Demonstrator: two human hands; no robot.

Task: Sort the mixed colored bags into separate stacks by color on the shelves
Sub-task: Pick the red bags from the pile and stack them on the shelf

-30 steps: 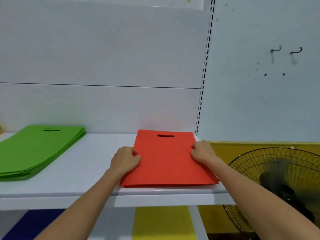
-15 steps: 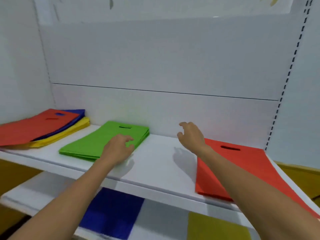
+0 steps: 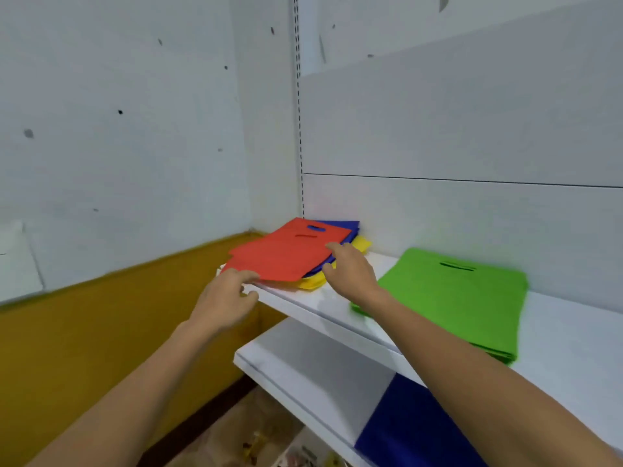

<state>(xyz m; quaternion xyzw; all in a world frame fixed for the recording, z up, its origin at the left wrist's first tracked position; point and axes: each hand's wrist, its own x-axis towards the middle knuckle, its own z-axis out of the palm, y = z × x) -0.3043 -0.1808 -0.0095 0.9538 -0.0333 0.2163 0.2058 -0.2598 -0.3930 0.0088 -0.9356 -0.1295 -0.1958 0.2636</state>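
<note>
A mixed stack of bags lies at the left end of the upper shelf. A red bag is on top, with blue bags and yellow bags showing beneath it. My left hand reaches the stack's near left corner, its fingertips touching the red bag's edge and its thumb apart below. My right hand is at the stack's right edge with its fingers spread loosely, touching the red bag. To the right of the mixed stack lies a green stack.
A lower shelf juts out below, with a blue bag lying on it. A mustard-coloured wall panel runs along the left. White walls close the corner behind the stack. Small clutter lies on the floor below.
The view has swung left, away from the single red bag at the shelf's right end. Both hands have moved left past the green stack to the mixed stack.
</note>
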